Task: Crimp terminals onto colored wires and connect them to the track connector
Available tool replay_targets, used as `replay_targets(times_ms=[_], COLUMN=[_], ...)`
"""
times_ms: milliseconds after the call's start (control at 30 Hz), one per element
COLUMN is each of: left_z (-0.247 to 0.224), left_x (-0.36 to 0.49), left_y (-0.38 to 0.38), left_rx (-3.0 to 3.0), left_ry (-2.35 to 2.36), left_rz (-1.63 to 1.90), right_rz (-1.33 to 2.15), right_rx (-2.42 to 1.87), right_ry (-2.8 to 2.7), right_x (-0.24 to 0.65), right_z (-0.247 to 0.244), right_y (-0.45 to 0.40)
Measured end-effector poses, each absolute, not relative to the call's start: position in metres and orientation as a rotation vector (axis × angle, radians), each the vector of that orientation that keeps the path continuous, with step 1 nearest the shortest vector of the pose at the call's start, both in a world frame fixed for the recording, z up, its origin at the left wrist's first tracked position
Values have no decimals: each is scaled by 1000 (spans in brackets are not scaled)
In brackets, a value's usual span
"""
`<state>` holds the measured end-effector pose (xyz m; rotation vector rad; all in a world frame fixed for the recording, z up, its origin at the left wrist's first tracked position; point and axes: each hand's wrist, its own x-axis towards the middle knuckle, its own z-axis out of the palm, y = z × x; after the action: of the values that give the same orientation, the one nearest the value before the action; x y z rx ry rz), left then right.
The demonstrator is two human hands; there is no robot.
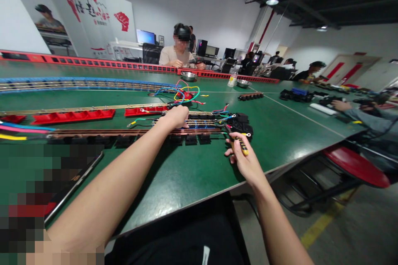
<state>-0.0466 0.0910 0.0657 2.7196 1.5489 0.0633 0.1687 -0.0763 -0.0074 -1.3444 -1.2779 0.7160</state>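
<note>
My left hand (pixel 178 116) is closed over a long strip of copper-coloured metal rails (pixel 99 132) on black holders; its fingertips are mostly hidden. In my right hand (pixel 242 155) I grip pliers (pixel 243 147) with yellow and black handles. Their dark jaws reach the right end of the rails, among thin coloured wires; whether they pinch a wire is too small to tell. Beside them lies a yellow wire with a ring terminal (pixel 248 134). Black plastic holders (pixel 241 122) sit just behind the jaws. A green wire with a ring lug (pixel 132 124) sticks out left of my left hand.
Red plastic holders (pixel 74 116) and a blue rail strip (pixel 77 85) lie farther back on the green table (pixel 298 132). Metal bowls (pixel 188 76), a bottle (pixel 232 78) and a short rail piece (pixel 250 96) stand beyond. Co-workers sit opposite and at right. A red stool (pixel 356 165) is at right.
</note>
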Motion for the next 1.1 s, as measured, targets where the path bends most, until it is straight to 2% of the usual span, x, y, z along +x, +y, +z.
replay_targets(times_ms=[167,633,1100], left_z=[65,72,70], left_x=[-47,-47,-47], left_y=[91,92,94], left_rx=[2734,2804,2784], left_ry=[1552,1465,1456], left_rz=[76,5,29], right_rz=[780,531,655], right_rx=[-1336,-1406,-1242], right_ry=[-1212,-1436,-1174], right_x=[173,191,184], right_z=[1,-16,-9], right_y=[-89,-57,-59])
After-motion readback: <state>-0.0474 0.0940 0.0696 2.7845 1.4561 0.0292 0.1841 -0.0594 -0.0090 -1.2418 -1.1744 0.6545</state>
